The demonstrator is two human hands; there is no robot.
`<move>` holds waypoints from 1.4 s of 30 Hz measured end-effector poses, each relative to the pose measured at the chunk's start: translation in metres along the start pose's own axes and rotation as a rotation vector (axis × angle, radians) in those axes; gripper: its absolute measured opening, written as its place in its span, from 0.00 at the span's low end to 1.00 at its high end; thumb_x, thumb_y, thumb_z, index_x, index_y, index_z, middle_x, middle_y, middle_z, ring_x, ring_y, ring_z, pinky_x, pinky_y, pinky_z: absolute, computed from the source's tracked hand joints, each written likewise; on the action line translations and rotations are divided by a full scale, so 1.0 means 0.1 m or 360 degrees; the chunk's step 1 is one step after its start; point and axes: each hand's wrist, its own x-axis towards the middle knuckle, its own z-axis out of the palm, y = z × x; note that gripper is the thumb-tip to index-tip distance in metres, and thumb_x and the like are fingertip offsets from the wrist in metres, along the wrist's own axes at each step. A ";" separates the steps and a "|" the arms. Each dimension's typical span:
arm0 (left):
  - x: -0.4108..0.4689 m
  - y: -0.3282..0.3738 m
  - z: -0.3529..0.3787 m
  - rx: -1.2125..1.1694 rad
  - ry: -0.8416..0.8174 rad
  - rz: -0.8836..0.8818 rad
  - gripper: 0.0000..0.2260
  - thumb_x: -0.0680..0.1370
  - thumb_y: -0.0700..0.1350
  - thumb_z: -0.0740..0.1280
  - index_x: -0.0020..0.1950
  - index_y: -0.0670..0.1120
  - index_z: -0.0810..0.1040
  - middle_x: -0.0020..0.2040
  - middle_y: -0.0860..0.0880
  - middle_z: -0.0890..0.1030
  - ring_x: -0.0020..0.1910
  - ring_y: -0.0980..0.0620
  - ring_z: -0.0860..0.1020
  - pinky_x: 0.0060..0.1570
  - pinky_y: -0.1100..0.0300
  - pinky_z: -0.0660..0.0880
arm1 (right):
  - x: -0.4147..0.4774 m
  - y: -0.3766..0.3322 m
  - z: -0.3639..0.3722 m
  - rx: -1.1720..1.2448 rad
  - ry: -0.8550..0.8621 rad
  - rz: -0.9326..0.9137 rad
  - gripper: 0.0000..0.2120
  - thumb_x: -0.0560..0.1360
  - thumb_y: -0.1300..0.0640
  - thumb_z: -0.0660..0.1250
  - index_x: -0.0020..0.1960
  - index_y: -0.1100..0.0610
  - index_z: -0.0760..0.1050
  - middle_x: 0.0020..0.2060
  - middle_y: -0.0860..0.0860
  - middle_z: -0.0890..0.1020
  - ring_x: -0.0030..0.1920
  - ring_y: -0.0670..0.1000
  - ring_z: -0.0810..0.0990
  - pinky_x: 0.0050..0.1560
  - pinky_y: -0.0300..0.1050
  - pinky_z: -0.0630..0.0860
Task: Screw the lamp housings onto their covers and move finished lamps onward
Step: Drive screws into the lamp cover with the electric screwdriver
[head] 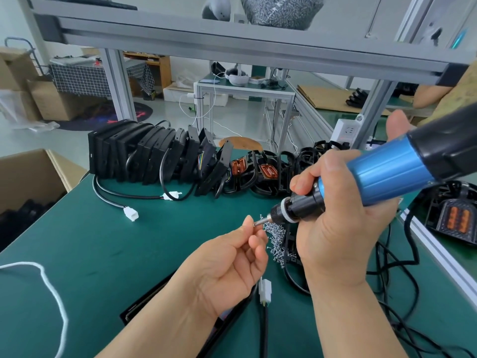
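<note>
Cardboard box [38, 171] at the near left stands open beside the green table [103, 249]. Dark shapes lie in it, too shadowed for me to name. On the shelf overhead a dark bag [281, 11] is full of small silver screws, its top cut off by the frame.

My right hand [333, 228] is wrapped around the blue and black electric screwdriver [387, 174], fingers clamped on the barrel, bit pointing left. My left hand [227, 270] is palm up, thumb and forefinger pinched on a tiny screw [255, 224] at the bit's tip. My other fingers are loosely curled. A loose pile of screws [277, 236] lies on the table just behind my hands, partly hidden by my right hand.

One flat black lamp [144, 303] lies near me, mostly hidden under my left forearm, with its white connector [265, 290] beside my wrist. A row of black lamp housings [144, 153] stands on edge along the far side of the table. To their right are open parts with copper-coloured inserts [268, 171], tangled and hard to separate.
</note>
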 end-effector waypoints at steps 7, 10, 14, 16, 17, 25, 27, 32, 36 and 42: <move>0.01 -0.01 -0.03 0.0204 0.0020 0.0094 0.09 0.67 0.44 0.72 0.34 0.38 0.82 0.33 0.45 0.78 0.23 0.57 0.73 0.26 0.66 0.77 | -0.01 0.02 0.01 0.0022 -0.0128 -0.0058 0.34 0.75 0.62 0.67 0.78 0.62 0.57 0.33 0.49 0.76 0.28 0.57 0.73 0.38 0.50 0.75; -0.01 0.04 -0.09 0.0534 -0.0033 0.0133 0.15 0.68 0.51 0.72 0.41 0.38 0.82 0.35 0.45 0.80 0.26 0.56 0.75 0.28 0.64 0.77 | 0.00 0.02 0.00 0.0048 -0.0066 0.0013 0.36 0.74 0.61 0.68 0.77 0.67 0.56 0.31 0.49 0.76 0.28 0.54 0.74 0.38 0.50 0.76; -0.04 0.23 -0.28 0.1929 0.0332 0.0831 0.32 0.65 0.74 0.60 0.44 0.46 0.83 0.36 0.50 0.84 0.30 0.53 0.79 0.37 0.56 0.78 | -0.01 0.03 -0.06 0.0106 -0.0050 0.0088 0.37 0.74 0.61 0.68 0.78 0.62 0.56 0.32 0.47 0.76 0.28 0.51 0.74 0.39 0.49 0.75; -0.01 0.41 -0.41 0.2686 0.0682 0.1248 0.33 0.70 0.74 0.52 0.38 0.45 0.76 0.33 0.47 0.78 0.33 0.49 0.77 0.40 0.53 0.75 | -0.04 0.03 -0.08 0.0060 -0.0088 0.0092 0.35 0.75 0.61 0.67 0.78 0.56 0.58 0.33 0.46 0.76 0.29 0.51 0.74 0.40 0.49 0.74; 0.02 0.49 -0.46 0.2966 0.0764 0.1247 0.31 0.73 0.72 0.51 0.36 0.45 0.74 0.33 0.48 0.76 0.35 0.48 0.75 0.41 0.52 0.75 | -0.06 0.03 -0.08 0.0019 -0.0118 0.0106 0.34 0.75 0.62 0.67 0.78 0.53 0.59 0.33 0.45 0.77 0.29 0.51 0.74 0.40 0.49 0.74; 0.17 0.69 -0.71 0.3470 0.0393 0.0325 0.14 0.77 0.64 0.64 0.55 0.57 0.75 0.46 0.58 0.75 0.46 0.54 0.75 0.49 0.57 0.73 | -0.37 0.05 -0.05 -0.0241 -0.0412 0.0197 0.22 0.74 0.60 0.68 0.51 0.30 0.79 0.31 0.42 0.76 0.28 0.47 0.75 0.31 0.50 0.77; 0.19 0.67 -0.74 0.3471 0.0336 0.0347 0.10 0.77 0.61 0.66 0.52 0.57 0.74 0.45 0.58 0.76 0.45 0.54 0.75 0.46 0.57 0.72 | -0.40 0.06 -0.07 -0.0230 -0.0430 0.0198 0.22 0.74 0.60 0.68 0.51 0.30 0.78 0.32 0.42 0.76 0.28 0.46 0.75 0.30 0.50 0.77; 0.24 0.63 -0.76 0.3528 0.0370 0.0401 0.12 0.78 0.56 0.65 0.43 0.49 0.73 0.41 0.54 0.76 0.39 0.51 0.74 0.39 0.57 0.70 | -0.42 0.05 -0.09 -0.0225 -0.0460 0.0171 0.23 0.74 0.61 0.67 0.53 0.30 0.79 0.32 0.43 0.76 0.28 0.46 0.76 0.31 0.48 0.77; 0.25 0.61 -0.75 0.3336 0.0466 0.0561 0.10 0.78 0.54 0.62 0.42 0.51 0.70 0.41 0.52 0.77 0.40 0.50 0.75 0.41 0.55 0.72 | -0.41 0.03 -0.09 -0.0225 -0.0466 0.0169 0.22 0.74 0.61 0.67 0.51 0.31 0.79 0.32 0.43 0.76 0.28 0.46 0.76 0.32 0.48 0.78; 0.24 0.55 -0.62 0.3458 0.0386 0.0594 0.11 0.80 0.45 0.57 0.58 0.54 0.74 0.52 0.50 0.79 0.50 0.46 0.77 0.50 0.55 0.75 | -0.45 0.05 -0.09 -0.0251 -0.0444 0.0258 0.13 0.73 0.59 0.69 0.48 0.40 0.79 0.30 0.45 0.77 0.27 0.49 0.75 0.31 0.47 0.76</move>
